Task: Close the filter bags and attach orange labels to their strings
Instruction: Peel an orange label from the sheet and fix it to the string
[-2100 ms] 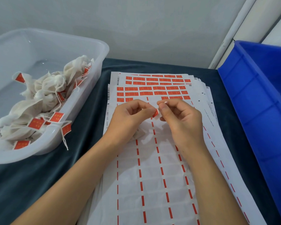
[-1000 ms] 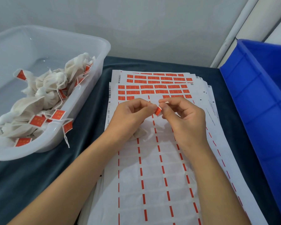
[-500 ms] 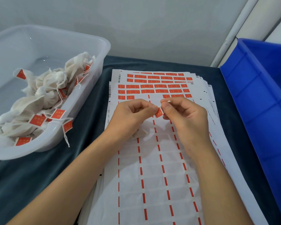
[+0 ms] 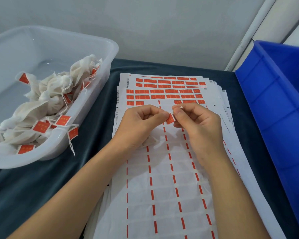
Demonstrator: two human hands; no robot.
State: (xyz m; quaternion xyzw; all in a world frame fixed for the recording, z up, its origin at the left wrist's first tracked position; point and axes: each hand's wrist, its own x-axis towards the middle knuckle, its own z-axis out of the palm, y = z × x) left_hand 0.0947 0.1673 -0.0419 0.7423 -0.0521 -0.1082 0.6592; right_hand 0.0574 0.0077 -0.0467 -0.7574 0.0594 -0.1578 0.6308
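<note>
— Above the white label sheets (image 4: 162,178), where is the small orange rectangular label (image 4: 169,118)?
— Pinched between the left hand (image 4: 141,125) and right hand (image 4: 197,123), long axis tilted, top leaning right.
— Room around?
— Clear plastic tub (image 4: 97,94) of white filter bags (image 4: 47,100) left, blue plastic crate (image 4: 274,109) right.

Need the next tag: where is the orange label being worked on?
Centre of the head view, the orange label is pinched between left hand and right hand, above the sticker sheet.
</note>
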